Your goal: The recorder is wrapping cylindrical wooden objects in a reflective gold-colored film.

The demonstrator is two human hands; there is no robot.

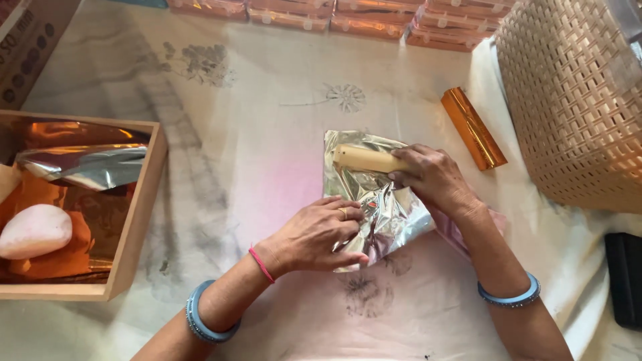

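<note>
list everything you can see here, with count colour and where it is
foil sheet: 1, silver, crinkled, centre of the cloth under both hands
stick: 1, pale cream, lying on the foil's top edge
wrapped bar: 1, shiny orange-gold, on the cloth right of the foil
wooden tray: 1, light wood, left edge, holding orange and silver foil
pale lump: 1, whitish pink, inside the tray
woven basket: 1, beige, top right
packs: a row, orange, along the top edge
cardboard box: 1, brown, top left
dark object: 1, black, right edge
cloth: 1, white with faint flower prints, covering the surface
left hand: pressing the foil's lower left
right hand: gripping the stick's end
</note>
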